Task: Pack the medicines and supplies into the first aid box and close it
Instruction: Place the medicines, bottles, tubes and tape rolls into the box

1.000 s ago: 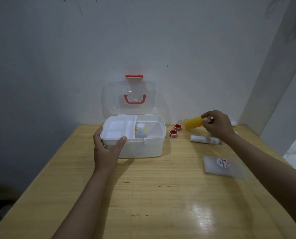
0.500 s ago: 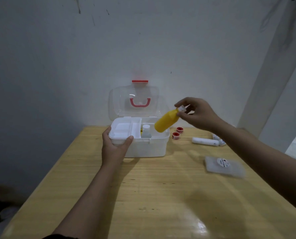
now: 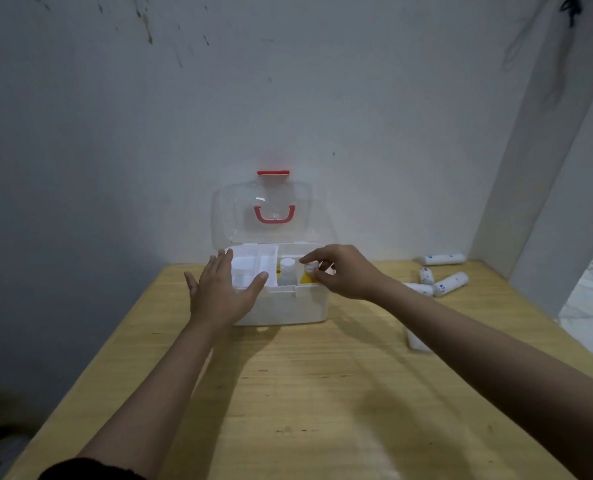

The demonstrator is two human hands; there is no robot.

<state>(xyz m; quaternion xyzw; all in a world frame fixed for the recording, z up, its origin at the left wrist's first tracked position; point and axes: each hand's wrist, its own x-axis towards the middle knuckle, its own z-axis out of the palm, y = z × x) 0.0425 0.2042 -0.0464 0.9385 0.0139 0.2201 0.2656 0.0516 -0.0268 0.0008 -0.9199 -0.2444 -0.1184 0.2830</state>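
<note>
The white first aid box point(image 3: 288, 308) stands open on the wooden table, its clear lid point(image 3: 271, 209) with a red handle upright against the wall. Inside it a white-capped bottle point(image 3: 287, 270) stands beside a yellow bottle point(image 3: 307, 278). My right hand point(image 3: 340, 271) pinches the yellow bottle's white cap, the bottle upright in the box's right part. My left hand point(image 3: 224, 289) hovers with spread fingers at the box's front left rim, thumb near the edge, holding nothing.
Several white bandage rolls point(image 3: 442, 284) lie at the table's far right, one point(image 3: 442, 259) by the wall. A clear packet point(image 3: 416, 339) peeks out behind my right forearm. A wall corner and pillar bound the right side.
My right hand has lowered the yellow bottle from above the box into its right part. My left hand has let go of the box's rim and opened.
</note>
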